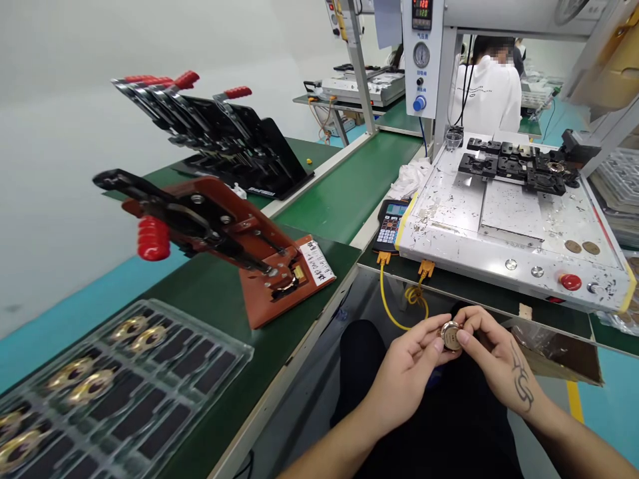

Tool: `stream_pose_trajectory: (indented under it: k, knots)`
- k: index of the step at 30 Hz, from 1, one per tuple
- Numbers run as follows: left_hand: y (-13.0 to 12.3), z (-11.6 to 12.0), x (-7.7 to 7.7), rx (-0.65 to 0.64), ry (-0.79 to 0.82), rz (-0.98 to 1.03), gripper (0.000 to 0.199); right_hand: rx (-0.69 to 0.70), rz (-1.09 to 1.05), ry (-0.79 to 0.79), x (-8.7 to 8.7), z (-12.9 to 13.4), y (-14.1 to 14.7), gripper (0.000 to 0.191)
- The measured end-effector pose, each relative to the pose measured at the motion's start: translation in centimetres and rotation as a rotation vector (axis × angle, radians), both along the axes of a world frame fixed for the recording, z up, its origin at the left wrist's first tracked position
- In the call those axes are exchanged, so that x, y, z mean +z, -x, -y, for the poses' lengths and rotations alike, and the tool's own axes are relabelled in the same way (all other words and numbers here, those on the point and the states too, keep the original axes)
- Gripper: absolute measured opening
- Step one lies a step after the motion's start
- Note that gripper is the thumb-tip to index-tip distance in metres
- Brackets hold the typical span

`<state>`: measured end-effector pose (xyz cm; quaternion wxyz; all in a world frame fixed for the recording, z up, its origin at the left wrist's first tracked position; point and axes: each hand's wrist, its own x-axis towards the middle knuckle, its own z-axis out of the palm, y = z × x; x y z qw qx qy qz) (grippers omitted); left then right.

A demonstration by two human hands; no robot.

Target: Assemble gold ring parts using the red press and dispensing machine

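A round gold-coloured watch case [451, 336] with a brownish disc inside its rim is held above my lap. My left hand [410, 372] grips it from the left, thumb and fingers closed on its edge. From the other side, the thumb and fingers of my right hand [492, 352] pinch the same case. The face turned to me is the brownish disc; my fingers hide parts of the rim. Both hands are in front of the bench, below the white machine [469, 249].
To the left, a clear tray [239, 352] holds several gold watch cases [92, 386]. A red-brown toggle clamp fixture [274, 306] stands behind it, black clamp fixtures [269, 156] beyond. Two brown discs [573, 247] lie on the machine. Yellow cable [383, 286] hangs ahead. A person [489, 96] sits behind.
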<state>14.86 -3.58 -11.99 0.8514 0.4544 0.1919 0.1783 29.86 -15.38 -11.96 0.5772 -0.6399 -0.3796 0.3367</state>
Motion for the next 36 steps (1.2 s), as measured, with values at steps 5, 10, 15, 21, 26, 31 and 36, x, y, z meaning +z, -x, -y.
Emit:
stream_pose_trajectory:
  k: [5, 10, 15, 21, 26, 31, 36]
  knots:
    - [-0.1, 0.3, 0.0, 0.014, -0.05, -0.016, 0.048, -0.024, 0.099, -0.003, -0.3, 0.1, -0.1, 0.025]
    - [-0.4, 0.6, -0.3, 0.027, -0.133, -0.049, 0.046, -0.019, 0.203, -0.003, -0.1, -0.1, 0.1, 0.022]
    - [-0.3, 0.8, -1.3, 0.082, -0.333, -0.112, 0.035, -0.065, 0.426, 0.017, -0.6, -0.1, 0.0, 0.021]
    - [0.4, -1.3, -0.8, -0.049, -0.704, -0.172, 0.056, 0.152, 0.511, -0.045, -0.5, -0.8, -1.0, 0.014]
    - [0.2, -2.7, 0.5, 0.106, -0.442, -0.124, 0.058, -0.004, 0.185, -0.028, 0.1, -2.0, -0.9, 0.021]
    - [0.3, -2.1, 1.2, 0.095, -0.379, -0.178, 0.028, 0.039, -0.145, 0.013, -0.4, -2.8, 0.0, 0.038]
    - [0.6, -2.2, 2.2, 0.12, -0.477, -0.223, 0.024, 0.071, -0.039, -0.022, -0.6, -2.9, 0.0, 0.033]
